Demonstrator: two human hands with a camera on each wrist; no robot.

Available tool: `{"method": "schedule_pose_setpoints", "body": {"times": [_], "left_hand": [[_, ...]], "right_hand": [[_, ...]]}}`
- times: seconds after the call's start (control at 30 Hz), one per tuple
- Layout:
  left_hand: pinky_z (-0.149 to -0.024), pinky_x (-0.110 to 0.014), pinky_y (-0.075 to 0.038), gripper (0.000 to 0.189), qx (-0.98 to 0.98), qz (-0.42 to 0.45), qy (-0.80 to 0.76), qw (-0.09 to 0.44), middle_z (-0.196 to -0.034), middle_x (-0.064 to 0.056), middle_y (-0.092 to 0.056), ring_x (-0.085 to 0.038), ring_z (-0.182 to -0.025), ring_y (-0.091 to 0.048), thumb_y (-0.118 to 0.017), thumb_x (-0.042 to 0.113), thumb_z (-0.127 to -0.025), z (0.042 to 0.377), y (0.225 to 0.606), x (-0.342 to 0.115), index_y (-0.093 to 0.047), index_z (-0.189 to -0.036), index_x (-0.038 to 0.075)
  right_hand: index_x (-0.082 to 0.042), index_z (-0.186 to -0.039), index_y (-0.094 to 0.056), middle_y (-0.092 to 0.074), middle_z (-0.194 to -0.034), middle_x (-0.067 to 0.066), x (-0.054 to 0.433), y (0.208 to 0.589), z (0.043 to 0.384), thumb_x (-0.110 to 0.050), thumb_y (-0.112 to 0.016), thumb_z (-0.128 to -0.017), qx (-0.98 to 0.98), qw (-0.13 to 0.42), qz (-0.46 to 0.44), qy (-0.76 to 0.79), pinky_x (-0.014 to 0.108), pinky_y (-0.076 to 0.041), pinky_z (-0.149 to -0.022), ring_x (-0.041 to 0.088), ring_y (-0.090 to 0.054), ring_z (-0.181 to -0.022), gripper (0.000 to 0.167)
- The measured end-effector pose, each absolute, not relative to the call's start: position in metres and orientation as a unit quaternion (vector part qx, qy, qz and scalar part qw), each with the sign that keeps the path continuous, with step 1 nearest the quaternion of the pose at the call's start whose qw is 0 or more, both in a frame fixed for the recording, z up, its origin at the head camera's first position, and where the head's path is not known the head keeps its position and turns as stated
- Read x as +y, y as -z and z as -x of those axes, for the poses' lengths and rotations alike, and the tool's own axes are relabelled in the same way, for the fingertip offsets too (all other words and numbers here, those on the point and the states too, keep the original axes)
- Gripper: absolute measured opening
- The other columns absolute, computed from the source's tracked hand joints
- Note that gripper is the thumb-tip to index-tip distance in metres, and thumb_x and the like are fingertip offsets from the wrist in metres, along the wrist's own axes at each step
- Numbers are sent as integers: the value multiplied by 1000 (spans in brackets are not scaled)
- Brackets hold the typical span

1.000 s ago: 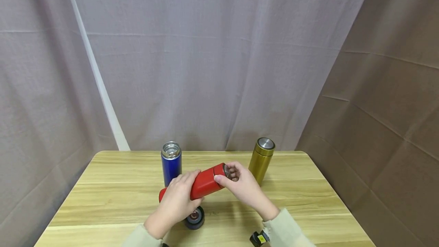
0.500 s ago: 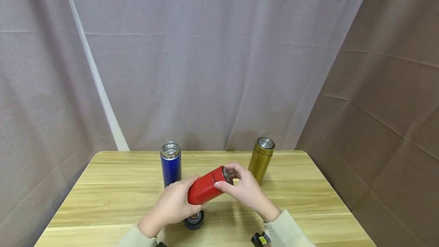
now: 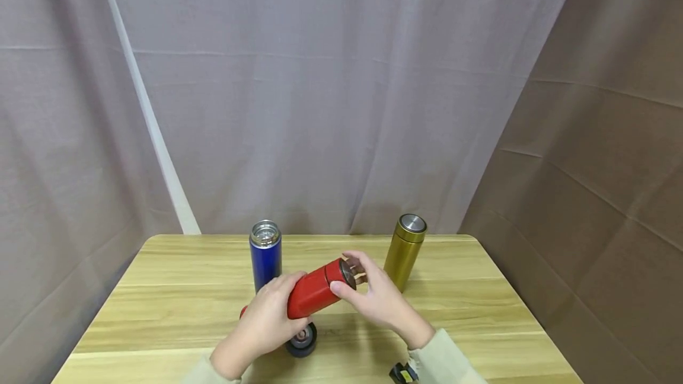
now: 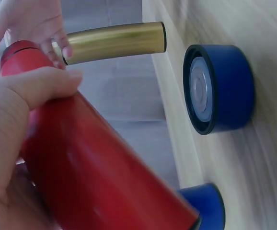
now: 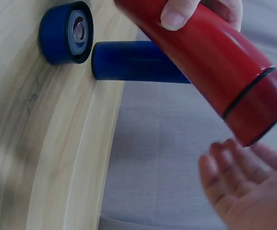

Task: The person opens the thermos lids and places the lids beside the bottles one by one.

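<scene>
My left hand [image 3: 267, 317] grips the body of a red thermos bottle [image 3: 315, 292], its thumb lying across the side in the left wrist view. The bottle is held tilted above the table, lidded end up and to the right. Around that end is my right hand [image 5: 253, 184], its fingers loosely bent and spread; in the right wrist view they stand just off the lid, and whether the thumb touches is unclear. Below the bottle lies a blue lid [image 4: 220, 88], inner side up, partly covered by my left hand in the head view.
A blue thermos bottle [image 3: 265, 259] without its lid stands upright behind my left hand. A gold thermos bottle [image 3: 405, 252] with its lid on stands behind my right hand. The wooden table [image 3: 176, 289] ends at grey curtains [image 3: 299, 105].
The red thermos bottle has shifted slightly left and down in my left hand. My right hand's fingers have loosened and spread away from its lid.
</scene>
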State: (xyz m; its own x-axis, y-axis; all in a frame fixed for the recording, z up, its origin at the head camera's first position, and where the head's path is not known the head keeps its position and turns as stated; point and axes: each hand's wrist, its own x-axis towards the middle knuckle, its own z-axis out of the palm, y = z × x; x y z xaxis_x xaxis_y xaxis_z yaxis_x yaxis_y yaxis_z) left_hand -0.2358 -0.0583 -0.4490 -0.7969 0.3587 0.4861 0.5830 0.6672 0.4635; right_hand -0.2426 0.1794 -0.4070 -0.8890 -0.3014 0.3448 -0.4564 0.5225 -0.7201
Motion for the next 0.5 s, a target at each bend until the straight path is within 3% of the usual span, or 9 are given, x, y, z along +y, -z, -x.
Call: {"method": "schedule_pose_setpoints", "body": {"times": [0.3, 0.5], "left_hand": [[-88, -40, -46, 75, -902, 267, 253, 224, -106, 3, -62, -19, -96, -56, -86, 27, -62, 234, 449, -60, -56, -130, 13], [-89, -40, -46, 77, -899, 266, 265, 224, -119, 1, -54, -19, -102, -52, -88, 26, -61, 234, 449, -62, -57, -130, 13]], "right_hand": [[-14, -114, -59, -63, -82, -6, 179, 408, 242, -55, -59, -90, -903, 61, -157, -396, 30, -50, -65, 11, -60, -75, 47], [-14, -111, -60, -64, -88, -5, 179, 409, 242, -55, -60, -89, -893, 47, -169, -416, 30, -52, -68, 12, -61, -79, 47]]}}
